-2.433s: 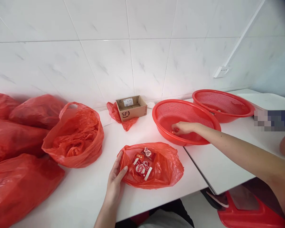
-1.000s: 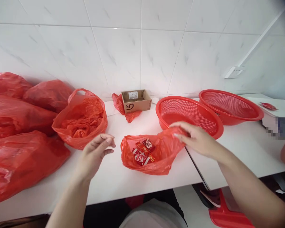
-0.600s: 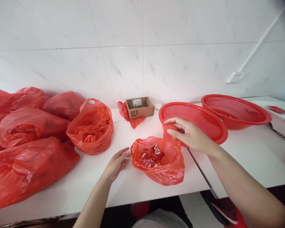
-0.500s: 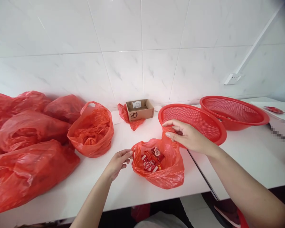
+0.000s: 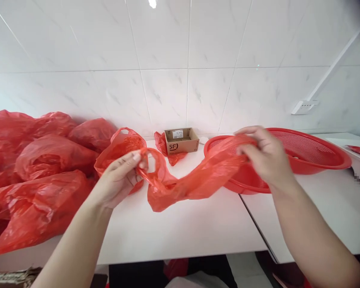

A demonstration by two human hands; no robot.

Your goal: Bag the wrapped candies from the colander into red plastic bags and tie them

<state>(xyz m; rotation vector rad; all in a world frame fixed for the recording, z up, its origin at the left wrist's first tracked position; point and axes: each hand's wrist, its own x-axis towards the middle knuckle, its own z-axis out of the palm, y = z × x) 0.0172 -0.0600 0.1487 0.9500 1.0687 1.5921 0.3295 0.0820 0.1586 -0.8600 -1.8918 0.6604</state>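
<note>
I now have the red bag [image 5: 195, 185] stretched sideways between 2 hands, apparently up off the table [image 5: 180, 236], its right end in front of the left colander [image 5: 253, 186]. The left hand [image 5: 117, 180] pinches a loop of it, fingers nearly closed; the right hand [image 5: 265, 156], slightly blurred, grips the other end between thumb and curled fingers. I take this as gathering the bag. About 0.5 s ago it sat open with packets showing; now I see none and can't tell what's inside.
</note>
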